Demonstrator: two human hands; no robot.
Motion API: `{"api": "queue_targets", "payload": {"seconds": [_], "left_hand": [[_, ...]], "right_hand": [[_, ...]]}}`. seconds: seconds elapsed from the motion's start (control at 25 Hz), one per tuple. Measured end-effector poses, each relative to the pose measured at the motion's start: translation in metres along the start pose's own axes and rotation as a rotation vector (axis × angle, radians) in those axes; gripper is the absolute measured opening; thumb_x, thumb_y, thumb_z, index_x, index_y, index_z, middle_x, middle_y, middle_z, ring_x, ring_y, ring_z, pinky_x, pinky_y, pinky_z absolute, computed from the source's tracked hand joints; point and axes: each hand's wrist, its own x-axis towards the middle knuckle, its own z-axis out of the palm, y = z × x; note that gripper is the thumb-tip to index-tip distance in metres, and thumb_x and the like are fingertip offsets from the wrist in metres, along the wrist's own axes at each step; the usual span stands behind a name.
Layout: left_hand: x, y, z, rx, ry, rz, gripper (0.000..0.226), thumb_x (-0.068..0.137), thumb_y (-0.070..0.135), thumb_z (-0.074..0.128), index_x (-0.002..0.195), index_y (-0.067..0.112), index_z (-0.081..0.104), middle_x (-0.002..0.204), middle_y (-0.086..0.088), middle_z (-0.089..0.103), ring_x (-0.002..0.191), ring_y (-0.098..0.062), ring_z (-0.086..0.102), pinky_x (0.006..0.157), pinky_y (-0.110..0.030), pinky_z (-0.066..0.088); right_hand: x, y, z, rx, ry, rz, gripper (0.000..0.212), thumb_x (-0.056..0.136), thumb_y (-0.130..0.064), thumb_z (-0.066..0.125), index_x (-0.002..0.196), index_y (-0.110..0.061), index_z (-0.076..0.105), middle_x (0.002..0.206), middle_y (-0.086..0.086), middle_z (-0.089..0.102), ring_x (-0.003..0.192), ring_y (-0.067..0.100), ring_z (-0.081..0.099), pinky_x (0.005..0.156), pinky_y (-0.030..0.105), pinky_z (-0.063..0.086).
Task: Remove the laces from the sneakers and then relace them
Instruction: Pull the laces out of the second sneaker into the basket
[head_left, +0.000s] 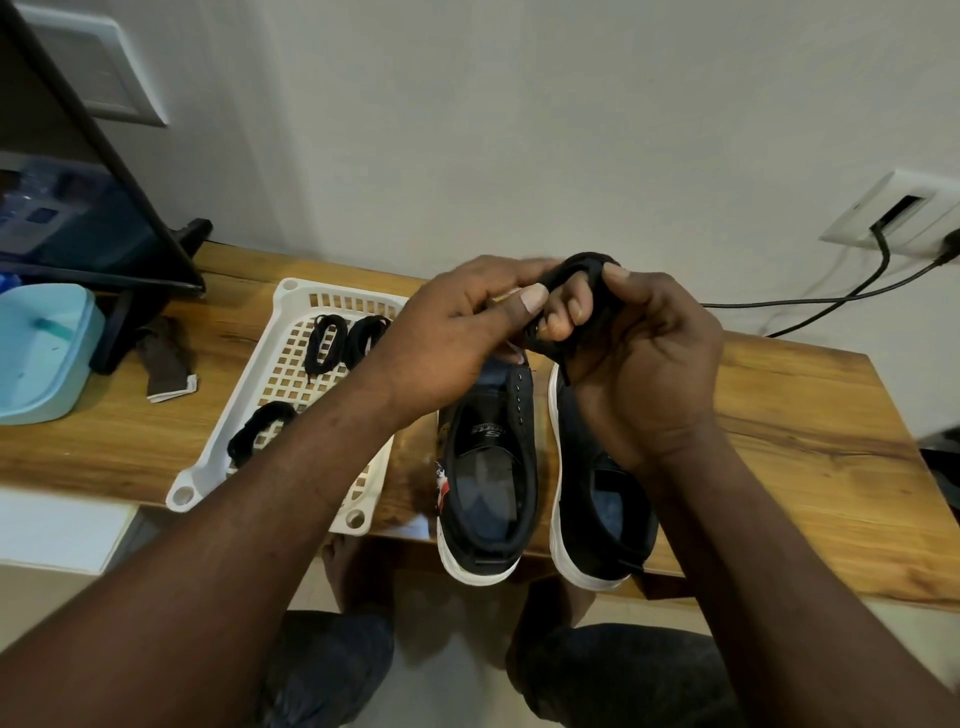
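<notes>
Two dark sneakers with white soles stand side by side on the wooden table, heels toward me: the left sneaker shows bare eyelets, the right sneaker is partly hidden by my right wrist. Above their toes both hands hold a coiled black lace. My left hand pinches it between thumb and fingers. My right hand has its fingers curled round the coil. Three more coiled black laces lie in the white basket: two at the back, one near the front.
A light blue plastic box sits at the table's left end beside a dark monitor stand and a brown folded item. Black cables run from a wall socket at the right. My knees are below the table edge.
</notes>
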Motion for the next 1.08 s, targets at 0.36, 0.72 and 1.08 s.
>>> {"api": "queue_targets", "payload": {"seconds": [0.36, 0.72, 1.08], "left_hand": [[-0.011, -0.003, -0.003, 0.408, 0.244, -0.044, 0.022, 0.104, 0.029, 0.061, 0.091, 0.020, 0.075, 0.079, 0.002, 0.071, 0.077, -0.015, 0.067, 0.072, -0.043, 0.057], [-0.028, -0.010, -0.031, 0.202, 0.255, -0.334, 0.018, 0.103, 0.022, 0.065, 0.092, 0.013, 0.077, 0.079, -0.007, 0.076, 0.072, -0.019, 0.075, 0.078, -0.047, 0.065], [-0.067, -0.014, -0.070, 0.253, 0.464, -0.432, 0.019, 0.096, 0.014, 0.074, 0.107, 0.020, 0.060, 0.083, -0.007, 0.077, 0.064, -0.018, 0.077, 0.067, -0.039, 0.065]], "right_hand": [[0.016, 0.025, 0.001, -0.249, 0.355, 0.155, 0.030, 0.105, -0.021, 0.046, 0.089, -0.011, 0.068, 0.078, 0.003, 0.070, 0.076, 0.015, 0.068, 0.088, 0.041, 0.053], [0.026, 0.046, 0.012, -0.455, 0.365, 0.148, 0.010, 0.098, -0.007, 0.069, 0.107, -0.007, 0.072, 0.098, 0.014, 0.079, 0.088, 0.019, 0.076, 0.082, 0.037, 0.061], [0.040, 0.111, 0.051, -0.915, 0.405, 0.025, 0.028, 0.090, -0.024, 0.080, 0.094, -0.021, 0.052, 0.086, 0.006, 0.069, 0.078, 0.021, 0.071, 0.071, 0.044, 0.062]]}}
